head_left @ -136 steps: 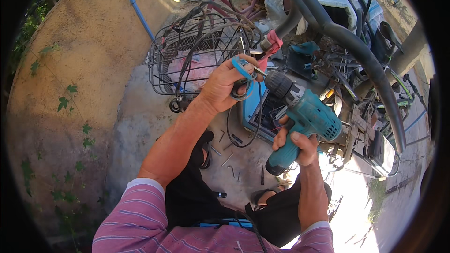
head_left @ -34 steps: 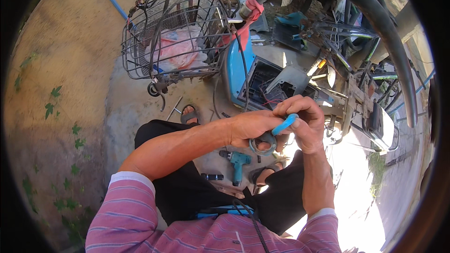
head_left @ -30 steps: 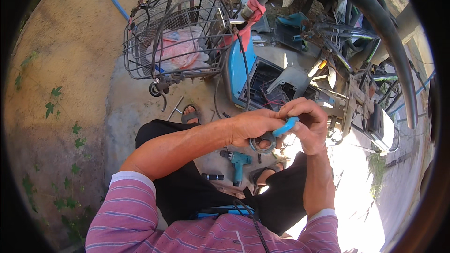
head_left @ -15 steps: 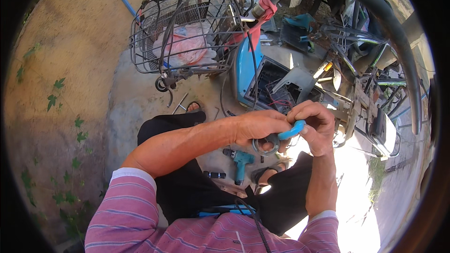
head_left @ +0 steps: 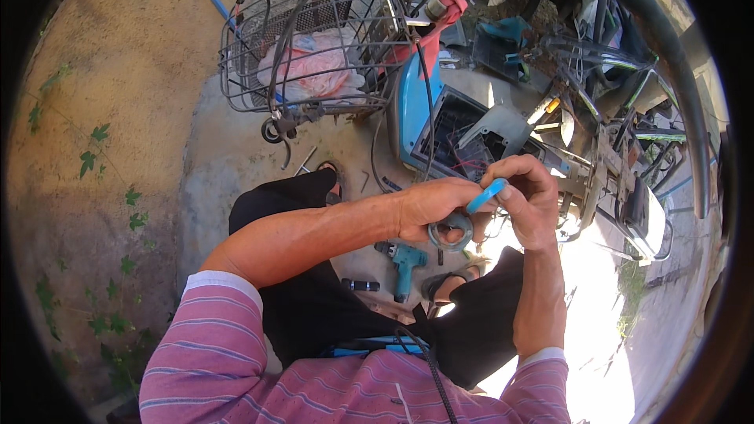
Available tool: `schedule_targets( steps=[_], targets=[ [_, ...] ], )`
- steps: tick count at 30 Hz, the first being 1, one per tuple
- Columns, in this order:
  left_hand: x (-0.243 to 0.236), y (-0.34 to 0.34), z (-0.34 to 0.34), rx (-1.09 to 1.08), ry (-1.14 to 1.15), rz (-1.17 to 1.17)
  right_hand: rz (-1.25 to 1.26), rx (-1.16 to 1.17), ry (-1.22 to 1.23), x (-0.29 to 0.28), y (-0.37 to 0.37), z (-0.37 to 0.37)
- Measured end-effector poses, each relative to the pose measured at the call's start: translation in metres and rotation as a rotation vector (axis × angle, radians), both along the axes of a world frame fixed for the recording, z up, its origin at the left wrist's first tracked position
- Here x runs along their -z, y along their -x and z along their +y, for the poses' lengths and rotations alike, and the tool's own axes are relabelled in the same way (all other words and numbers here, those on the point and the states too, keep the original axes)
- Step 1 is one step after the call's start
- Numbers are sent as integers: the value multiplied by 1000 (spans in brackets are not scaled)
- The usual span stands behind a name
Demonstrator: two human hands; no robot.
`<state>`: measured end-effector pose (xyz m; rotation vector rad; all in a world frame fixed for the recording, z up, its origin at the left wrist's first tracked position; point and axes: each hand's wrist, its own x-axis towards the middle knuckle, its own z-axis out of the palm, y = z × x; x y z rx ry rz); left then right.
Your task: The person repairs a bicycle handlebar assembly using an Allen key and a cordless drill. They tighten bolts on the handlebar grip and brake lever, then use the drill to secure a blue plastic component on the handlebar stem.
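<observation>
My left hand (head_left: 436, 208) is closed on a grey ring-shaped part (head_left: 463, 224), which hangs below its fingers with a round hole showing. Just above the ring, a smooth, curved bright blue piece (head_left: 488, 193) is pinched between the thumb and fingers of my right hand (head_left: 530, 200). Both hands meet over the gap between my knees, and the blue piece touches or lies very near the left fingertips. Whether the blue piece and the ring are joined, I cannot tell. Fingers hide part of both.
On the ground below lie a teal cordless drill (head_left: 407, 267) and a black cylinder (head_left: 361, 285). Ahead stands a wire basket (head_left: 314, 71) with plastic bags, beside an open blue-sided casing (head_left: 416, 114) with wires. A dark curved tube (head_left: 660, 39) arches over bike parts at right.
The blue piece has tilted more upright and moved slightly up with my right fingers. The grey ring has turned so its opening shows more fully.
</observation>
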<state>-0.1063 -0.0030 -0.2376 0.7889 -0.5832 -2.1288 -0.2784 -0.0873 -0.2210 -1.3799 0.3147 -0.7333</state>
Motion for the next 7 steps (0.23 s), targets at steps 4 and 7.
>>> schedule_targets(
  steps=[4,7],
  targets=[
    [3,3,2,34,28,22,-20,-39,-37,6,3,-2],
    [9,3,2,93,32,57,-5,-194,39,7,8,-8]
  ],
)
